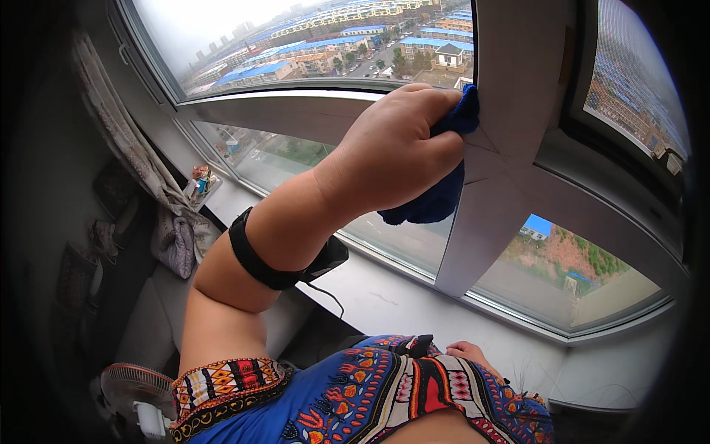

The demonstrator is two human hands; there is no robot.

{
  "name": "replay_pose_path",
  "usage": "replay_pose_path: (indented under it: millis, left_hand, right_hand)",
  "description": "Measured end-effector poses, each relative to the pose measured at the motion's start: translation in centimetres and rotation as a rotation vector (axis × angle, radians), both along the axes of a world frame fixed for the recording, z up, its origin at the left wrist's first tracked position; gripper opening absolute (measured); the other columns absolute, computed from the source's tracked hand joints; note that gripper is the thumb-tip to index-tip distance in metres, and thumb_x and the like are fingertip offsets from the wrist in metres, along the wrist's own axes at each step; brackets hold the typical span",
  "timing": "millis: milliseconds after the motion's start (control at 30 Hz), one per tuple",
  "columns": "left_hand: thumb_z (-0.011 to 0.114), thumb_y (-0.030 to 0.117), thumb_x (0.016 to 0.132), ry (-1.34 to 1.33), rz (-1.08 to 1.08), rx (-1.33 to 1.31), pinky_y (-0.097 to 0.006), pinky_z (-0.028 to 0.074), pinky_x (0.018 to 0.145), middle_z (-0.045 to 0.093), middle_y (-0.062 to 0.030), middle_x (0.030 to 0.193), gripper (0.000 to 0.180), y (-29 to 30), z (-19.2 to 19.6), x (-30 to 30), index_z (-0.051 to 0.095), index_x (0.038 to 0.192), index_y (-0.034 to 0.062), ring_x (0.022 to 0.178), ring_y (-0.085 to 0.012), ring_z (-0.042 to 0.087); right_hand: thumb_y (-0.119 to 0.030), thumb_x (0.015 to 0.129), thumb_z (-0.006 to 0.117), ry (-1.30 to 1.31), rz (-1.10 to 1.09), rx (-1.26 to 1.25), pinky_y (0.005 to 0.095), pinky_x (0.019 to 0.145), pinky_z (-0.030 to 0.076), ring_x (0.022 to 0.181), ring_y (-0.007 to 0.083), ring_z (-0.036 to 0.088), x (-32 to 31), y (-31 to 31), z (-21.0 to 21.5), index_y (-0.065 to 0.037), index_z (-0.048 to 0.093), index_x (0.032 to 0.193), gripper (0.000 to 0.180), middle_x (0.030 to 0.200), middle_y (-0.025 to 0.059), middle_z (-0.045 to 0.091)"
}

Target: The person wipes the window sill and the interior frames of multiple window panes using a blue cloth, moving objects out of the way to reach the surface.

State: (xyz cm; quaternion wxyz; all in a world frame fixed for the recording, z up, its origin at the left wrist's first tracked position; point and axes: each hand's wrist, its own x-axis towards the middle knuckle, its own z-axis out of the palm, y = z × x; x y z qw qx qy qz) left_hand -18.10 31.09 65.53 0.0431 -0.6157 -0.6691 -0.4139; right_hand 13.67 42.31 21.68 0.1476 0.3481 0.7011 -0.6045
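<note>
L hand [403, 152] had fingers clamped on a blue cloth [430, 201] at the window frame [510, 96] — R hand [470, 351] was near the sill [403, 288] (fingers' pos. I couldn't tell).

One head-worn fisheye camera is looking down and outward from above the torso [333, 392], facing the window frame [510, 74], while the left hand [403, 152] is filling the near centre

Home, apparently upper-floor: patterned curtain [118, 122], fan [137, 385], white windowsill [399, 296], blue rooftops [255, 72] below window [296, 111].
</note>
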Motion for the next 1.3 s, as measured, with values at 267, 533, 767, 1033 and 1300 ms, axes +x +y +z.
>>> replay_pose_path:
  millis: [267,533,767,1033,1300]
  left_hand:
    - [0.061,0.016,0.091,-0.252,0.017,0.057,-0.027,0.055,0.068,0.067,-0.008,0.09,0.031,1.0,-0.7,0.0,0.065,0.113,-0.0048,0.076,-0.0135,0.065]
    - [0.063,0.016,0.088,-0.389,0.019,0.061,-0.026,0.056,0.067,0.068,-0.0056,0.086,0.031,2.7,-1.1,1.3,0.065,0.111,-0.0049,0.073,-0.0117,0.066]
    - [0.063,0.018,0.084,-0.396,-0.035,0.043,-0.032,0.055,0.07,0.067,-0.0104,0.086,0.029,2.3,-2.2,0.6,0.068,0.102,-0.0046,0.075,-0.0189,0.065]
    - [0.064,0.004,0.091,-0.457,-0.034,0.337,-0.024,0.054,0.074,0.067,-0.0037,0.093,0.021,-2.8,-4.4,-0.8,0.062,0.111,0.0007,0.081,-0.0074,0.064]
    - [0.069,0.007,0.083,0.305,0.2,0.358,-0.029,0.051,0.061,0.063,-0.0072,0.08,0.03,-0.2,-2.9,-2.4,0.069,0.113,0.0102,0.065,-0.02,0.062]
  right_hand:
    - [-0.029,0.087,0.064,-0.001,0.034,0.035,0.0275,0.077,0.054,0.082,0.0142,0.07,-0.4,0.8,0.3,-0.002,0.073,0.101,0.032,0.088,0.0074,0.074]
    - [-0.033,0.086,0.065,0.052,0.147,0.133,0.0282,0.078,0.053,0.081,0.0157,0.07,0.4,1.6,-1.4,-0.003,0.073,0.103,0.035,0.088,0.0079,0.074]
    - [-0.032,0.087,0.064,0.009,0.122,0.147,0.0315,0.079,0.053,0.087,0.0189,0.069,-0.8,0.0,1.4,-0.002,0.072,0.104,0.036,0.091,0.011,0.073]
    - [-0.03,0.085,0.064,-0.01,-0.226,0.105,0.032,0.078,0.053,0.084,0.0203,0.069,4.7,-1.5,-2.7,0.0,0.072,0.102,0.035,0.089,0.0119,0.073]
    - [-0.033,0.085,0.063,-0.026,-0.174,0.179,0.0328,0.08,0.053,0.087,0.0229,0.07,5.0,-3.3,-1.3,-0.002,0.073,0.101,0.036,0.092,0.0133,0.073]
